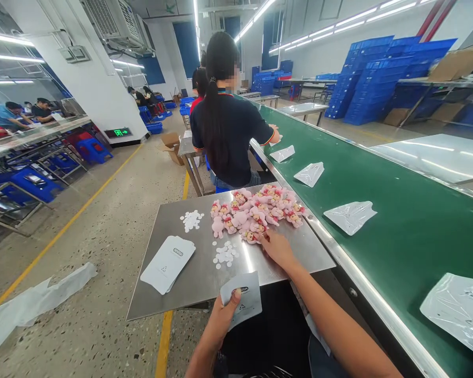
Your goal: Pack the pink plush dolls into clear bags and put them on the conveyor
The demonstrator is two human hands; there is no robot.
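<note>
My left hand [225, 315] grips a white printed pouch [247, 299] at the table's front edge, thumb on its face. My right hand [275, 247] reaches to the near side of a heap of small pink plush dolls [242, 218], its fingertips closed on one doll [250, 236]. Left of the dolls lie two groups of small white discs, one farther back [191, 220] and one nearer [225, 254]. A stack of flat white pouches [168, 264] rests on the left part of the metal table [150, 236].
A green conveyor belt [402, 236] runs along the right, carrying several white pouches [350, 217]. A person in a dark shirt [224, 126] sits just beyond the table. Blue crates [378, 79] are stacked at the back right.
</note>
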